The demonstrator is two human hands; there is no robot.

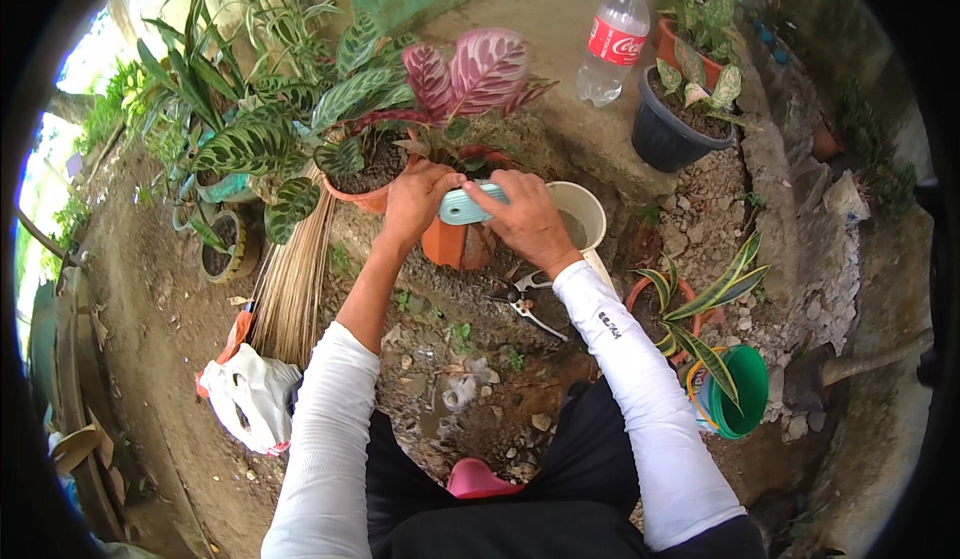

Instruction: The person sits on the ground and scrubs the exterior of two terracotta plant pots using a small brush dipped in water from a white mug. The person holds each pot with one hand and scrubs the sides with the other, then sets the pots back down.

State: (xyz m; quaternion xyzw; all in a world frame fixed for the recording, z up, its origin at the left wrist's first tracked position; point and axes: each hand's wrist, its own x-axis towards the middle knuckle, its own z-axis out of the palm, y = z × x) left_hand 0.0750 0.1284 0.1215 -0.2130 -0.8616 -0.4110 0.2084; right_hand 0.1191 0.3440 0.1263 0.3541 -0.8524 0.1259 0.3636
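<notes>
My right hand (pixel 527 217) grips a light blue scrubbing brush (pixel 465 206), its fingers over the top. Close at its left end, my left hand (pixel 420 200) has its fingers curled at the rim of a terracotta-coloured plant pot; what it pinches there is hidden. Below the brush stands an orange pot (pixel 450 245), partly dirt-stained. A plant with pink-backed, striped leaves (pixel 489 71) rises behind both hands. To the right of the orange pot is a whitish pail (pixel 589 210) with cloudy water. Pruning shears (pixel 534 307) lie on the soil below, their handles apart.
A stick broom (pixel 292 281) and a white plastic bag (pixel 251 397) lie at left. A Coca-Cola bottle (pixel 616 41) stands on the concrete ledge beside a black pot (pixel 675 135). At right are a potted snake plant (pixel 709 307), a green-lined bucket (pixel 742 394) and a wooden-handled tool (pixel 862 360).
</notes>
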